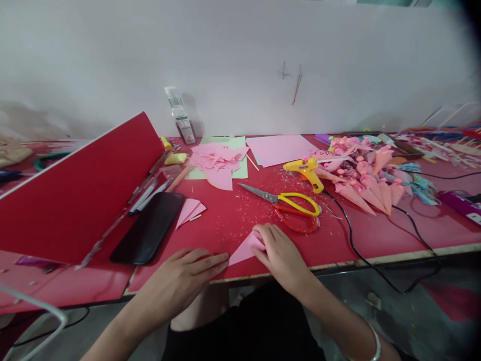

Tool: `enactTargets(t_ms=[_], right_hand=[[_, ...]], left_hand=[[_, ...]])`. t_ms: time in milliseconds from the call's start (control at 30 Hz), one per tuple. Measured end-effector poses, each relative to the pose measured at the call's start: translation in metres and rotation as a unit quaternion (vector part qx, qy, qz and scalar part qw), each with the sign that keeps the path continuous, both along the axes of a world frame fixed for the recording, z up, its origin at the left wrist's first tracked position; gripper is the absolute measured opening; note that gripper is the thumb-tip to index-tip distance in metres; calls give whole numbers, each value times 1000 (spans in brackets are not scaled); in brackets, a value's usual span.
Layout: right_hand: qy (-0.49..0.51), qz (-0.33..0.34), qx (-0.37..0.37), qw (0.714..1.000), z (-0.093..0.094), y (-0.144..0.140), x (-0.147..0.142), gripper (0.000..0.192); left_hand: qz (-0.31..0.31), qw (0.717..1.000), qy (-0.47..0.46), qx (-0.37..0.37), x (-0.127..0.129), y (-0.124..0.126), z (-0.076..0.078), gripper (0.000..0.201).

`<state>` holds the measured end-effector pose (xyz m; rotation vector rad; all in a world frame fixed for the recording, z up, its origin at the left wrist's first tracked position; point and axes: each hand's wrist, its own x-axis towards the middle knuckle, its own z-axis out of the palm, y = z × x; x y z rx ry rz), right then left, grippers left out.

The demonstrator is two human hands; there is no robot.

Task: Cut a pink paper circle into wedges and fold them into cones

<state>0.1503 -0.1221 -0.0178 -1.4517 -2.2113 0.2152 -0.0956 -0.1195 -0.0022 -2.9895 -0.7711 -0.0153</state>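
Note:
Near the table's front edge lies a folded triangle of pink paper, its narrow tip pointing left. My right hand pinches the wide end, thumb in front and fingers curled behind it. My left hand lies with fingers stretched out together, its fingertips touching the narrow tip. Just beyond my right hand are scissors with one yellow and one red handle. A yellow glue gun stands farther back, its nozzle toward the right. Left of the scissors lie several pink paper pieces.
A black phone lies beside an upright red board. Pink cut paper piles on a green sheet. Behind stands a bottle. Many pink paper cones heap at right. A black cord hangs over the table edge.

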Motion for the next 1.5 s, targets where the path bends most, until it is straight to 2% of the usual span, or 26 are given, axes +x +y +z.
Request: enactTargets(t_ms=[67, 167, 300, 433, 533, 633, 733, 1100, 1500], right_hand=[[-29, 20, 40, 999, 1, -4, 0, 32], [-67, 87, 80, 991, 3, -13, -3, 30], [-59, 136, 45, 988, 4, -23, -6, 26], [3, 122, -20, 992, 2, -21, -6, 31], [50, 71, -49, 995, 1, -16, -6, 35], [50, 40, -68, 996, 3, -11, -9, 21], [38, 48, -88, 994, 6, -8, -11, 6], [26, 56, -80, 995, 11, -3, -10, 9], [-40, 39, -50, 997, 11, -4, -14, 10]], left_hand=[[3, 1000, -9, -2, 1, -2, 0, 43], [18, 999, -34, -22, 5, -3, 1, 46], [63, 989, -96, -93, 9, -1, 0, 38], [139, 964, -187, -131, 19, 1, -9, 23], [184, 947, -226, -136, 28, 0, -13, 17], [211, 938, -232, -144, 35, -2, -12, 12], [224, 939, -218, -145, 38, -5, -10, 11], [251, 937, -221, -98, 48, -6, -16, 12], [302, 907, -256, -147, 53, -6, -12, 13]])
